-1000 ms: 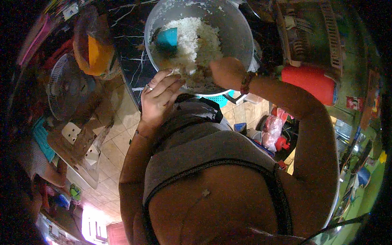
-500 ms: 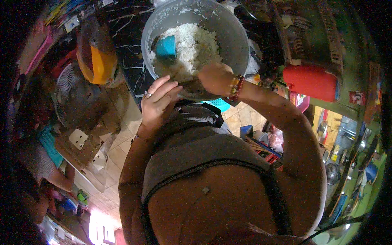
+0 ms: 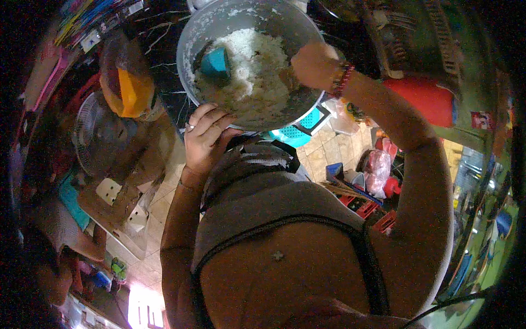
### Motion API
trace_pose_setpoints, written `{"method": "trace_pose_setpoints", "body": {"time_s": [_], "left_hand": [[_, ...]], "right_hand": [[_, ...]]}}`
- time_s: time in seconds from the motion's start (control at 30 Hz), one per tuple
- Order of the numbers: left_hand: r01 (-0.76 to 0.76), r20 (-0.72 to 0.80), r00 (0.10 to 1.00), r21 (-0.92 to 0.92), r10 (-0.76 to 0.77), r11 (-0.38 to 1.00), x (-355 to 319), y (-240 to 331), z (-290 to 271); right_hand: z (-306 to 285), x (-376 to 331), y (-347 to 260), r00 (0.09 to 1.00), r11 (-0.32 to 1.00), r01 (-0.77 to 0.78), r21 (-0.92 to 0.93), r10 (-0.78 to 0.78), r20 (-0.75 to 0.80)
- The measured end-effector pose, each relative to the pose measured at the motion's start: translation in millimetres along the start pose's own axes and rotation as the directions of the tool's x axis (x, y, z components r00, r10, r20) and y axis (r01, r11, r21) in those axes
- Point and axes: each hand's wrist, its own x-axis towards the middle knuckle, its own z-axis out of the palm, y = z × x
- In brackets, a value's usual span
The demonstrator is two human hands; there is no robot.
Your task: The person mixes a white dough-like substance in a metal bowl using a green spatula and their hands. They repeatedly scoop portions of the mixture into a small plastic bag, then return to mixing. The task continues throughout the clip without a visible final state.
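Observation:
A large grey metal pot (image 3: 189, 77) holds crumbly white food that looks like cooked rice (image 3: 246, 49). A teal cup (image 3: 215, 64) lies tilted in it, toward the left wall. My left hand (image 3: 205, 134) grips the near left rim, fingers over the edge and a ring on one of them. Closed and slightly blurred, my right hand (image 3: 318, 66) is over the pot's right side, near the inner wall. What its fingers hold is hidden.
The pot stands on a black marbled surface (image 3: 161, 33). Below its near edge is a teal perforated basket (image 3: 298, 130). To the left are a fan (image 3: 101, 131) and a yellow-orange container (image 3: 131, 93); a red object (image 3: 422, 101) lies right. Another person's arm (image 3: 87, 244) shows at lower left.
My right hand has moved from the pot's near middle to its right side. The white food is pushed more toward the far side. My left hand stays on the rim.

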Motion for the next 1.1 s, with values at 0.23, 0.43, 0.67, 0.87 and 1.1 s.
{"method": "trace_pose_setpoints", "body": {"time_s": [0.23, 0.43, 0.67, 0.87, 1.1], "left_hand": [[-0.108, -0.009, 0.994, -0.057, 0.108, 0.992, -12, -13, 12], [-0.076, -0.064, 0.995, -0.05, 0.072, 0.996, -10, -8, 12], [-0.084, -0.147, 0.986, -0.066, 0.074, 0.994, -7, -8, 13], [-0.052, -0.044, 0.998, -0.09, 0.048, 0.995, -9, -10, 10], [-0.09, -0.005, 0.996, 0.002, 0.09, 0.996, -7, -8, 4]], "right_hand": [[19, 8, 3, 0.998, 0.969, 0.025, 0.244, -0.039, 0.054], [43, -1, -10, 0.969, 0.846, 0.046, 0.531, -0.167, 0.183], [30, -21, -36, 0.995, 0.938, -0.073, 0.339, 0.048, 0.084], [18, -2, 7, 0.989, 1.0, -0.017, -0.012, 0.019, 0.149], [53, 8, 25, 0.974, 0.979, 0.011, 0.203, -0.056, 0.219]]}}
